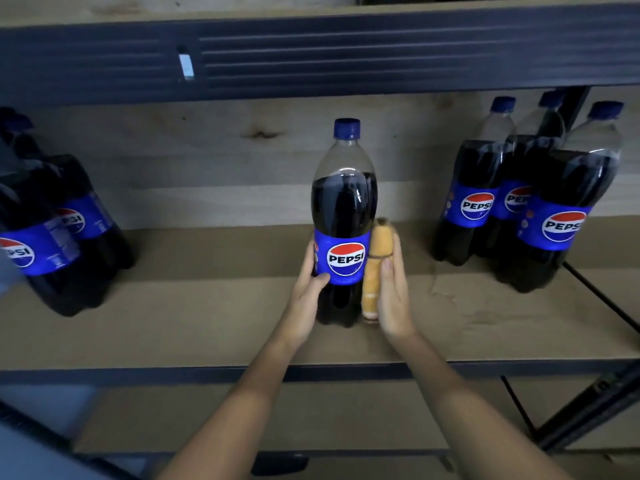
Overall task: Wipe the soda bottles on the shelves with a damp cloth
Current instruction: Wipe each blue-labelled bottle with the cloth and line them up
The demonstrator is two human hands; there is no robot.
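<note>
Steadying the upright soda bottle (pixel 344 216), left hand (pixel 306 299) grips it; right hand (pixel 393 299) presses orange cloth (pixel 375 268) alongside.

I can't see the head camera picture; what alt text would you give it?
A person's left hand steadies an upright Pepsi bottle on a wooden shelf while the right hand presses an orange cloth against the bottle's side. More Pepsi bottles stand in a left group and a right group.

Bottle (pixel 344 216) mid-shelf (pixel 207 327), bottle clusters left (pixel 45 237) and right (pixel 526 202)
</note>
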